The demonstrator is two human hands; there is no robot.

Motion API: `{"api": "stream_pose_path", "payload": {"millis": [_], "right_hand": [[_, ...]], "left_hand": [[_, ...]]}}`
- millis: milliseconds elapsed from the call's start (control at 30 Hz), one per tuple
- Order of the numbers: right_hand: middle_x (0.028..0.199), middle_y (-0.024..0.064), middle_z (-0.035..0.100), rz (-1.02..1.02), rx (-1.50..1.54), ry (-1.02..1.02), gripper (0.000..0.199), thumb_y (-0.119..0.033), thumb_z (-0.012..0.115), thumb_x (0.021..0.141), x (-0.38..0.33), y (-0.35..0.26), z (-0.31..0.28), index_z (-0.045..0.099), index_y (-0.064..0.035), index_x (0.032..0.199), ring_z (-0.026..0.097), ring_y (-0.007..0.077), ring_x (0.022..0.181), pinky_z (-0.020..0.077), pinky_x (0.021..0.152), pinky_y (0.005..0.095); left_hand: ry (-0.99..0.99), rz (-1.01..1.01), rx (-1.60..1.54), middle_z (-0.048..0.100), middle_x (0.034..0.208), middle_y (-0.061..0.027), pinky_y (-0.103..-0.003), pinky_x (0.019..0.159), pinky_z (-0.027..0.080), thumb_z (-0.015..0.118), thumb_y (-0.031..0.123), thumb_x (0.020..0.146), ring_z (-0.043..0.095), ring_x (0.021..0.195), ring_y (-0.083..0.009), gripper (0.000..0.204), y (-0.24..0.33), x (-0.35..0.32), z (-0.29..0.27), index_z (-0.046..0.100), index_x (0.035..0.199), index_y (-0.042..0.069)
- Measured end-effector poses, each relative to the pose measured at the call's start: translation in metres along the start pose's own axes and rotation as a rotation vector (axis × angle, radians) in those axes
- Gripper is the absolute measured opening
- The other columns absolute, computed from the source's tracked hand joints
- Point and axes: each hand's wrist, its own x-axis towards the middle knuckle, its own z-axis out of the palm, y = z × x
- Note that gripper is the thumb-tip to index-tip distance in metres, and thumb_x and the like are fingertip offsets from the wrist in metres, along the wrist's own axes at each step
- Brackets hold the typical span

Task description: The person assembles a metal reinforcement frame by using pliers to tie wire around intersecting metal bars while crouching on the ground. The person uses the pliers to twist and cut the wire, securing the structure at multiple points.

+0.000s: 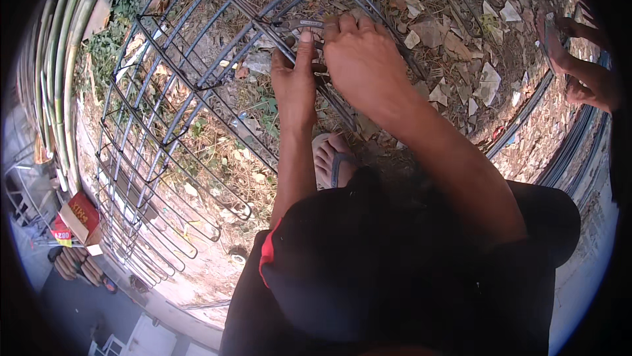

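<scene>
A cage of steel reinforcing bars (197,86), with bent stirrups and long rods, stretches across the left and top of the head view. At its right side my left hand (296,76) curls round a bar, thumb raised along it. Close beside it, my right hand (362,53) is closed on a grey hand tool (308,24), which looks like pliers. Most of the tool is hidden by the fingers and bars, so its jaws cannot be made out. My sandalled foot (332,158) stands on the ground just below the hands.
Green bamboo poles (66,60) lean at the far left, above a red cardboard box (79,218). Dark rods (569,142) lie in bundles on the right. Another person's bare limbs (582,70) show at the right edge. Dry leaves and broken pieces (454,40) litter the ground.
</scene>
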Motion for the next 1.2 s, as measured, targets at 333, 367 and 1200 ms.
{"api": "stream_pose_path", "payload": {"millis": [333,367,1200], "right_hand": [[0.119,0.0187,0.066,0.003,0.181,0.24,0.051,-0.019,0.055,0.099,-0.017,0.004,0.055,0.051,0.0075,0.142,0.064,0.0342,0.111,0.0512,0.1,0.0468],[0.118,0.0181,0.066,0.024,0.226,0.193,0.05,-0.021,0.055,0.1,-0.018,0.003,0.063,0.051,0.007,0.142,0.064,0.0345,0.111,0.0513,0.099,0.047],[0.072,0.0107,0.07,0.118,1.335,-0.685,0.046,-0.019,0.086,0.074,0.048,0.072,0.113,0.067,0.0038,0.11,0.069,0.0169,0.06,0.053,0.055,0.0313]], "left_hand": [[-0.001,0.043,-0.003,0.064,0.093,-0.0084,-0.028,0.057,0.05,0.063,0.051,0.102,0.063,0.07,-0.014,0.056,-0.011,0.0,-0.002,0.055,0.121,-0.001],[0.005,0.026,-0.019,0.064,0.093,-0.0079,-0.028,0.058,0.051,0.062,0.052,0.102,0.063,0.071,-0.014,0.057,-0.011,-0.001,-0.003,0.055,0.123,-0.001],[-0.525,-0.01,-0.539,0.058,0.142,-0.018,-0.054,0.108,0.048,0.071,0.038,0.098,0.061,0.125,-0.0365,0.069,-0.068,0.068,0.012,0.043,0.15,0.001]]}}
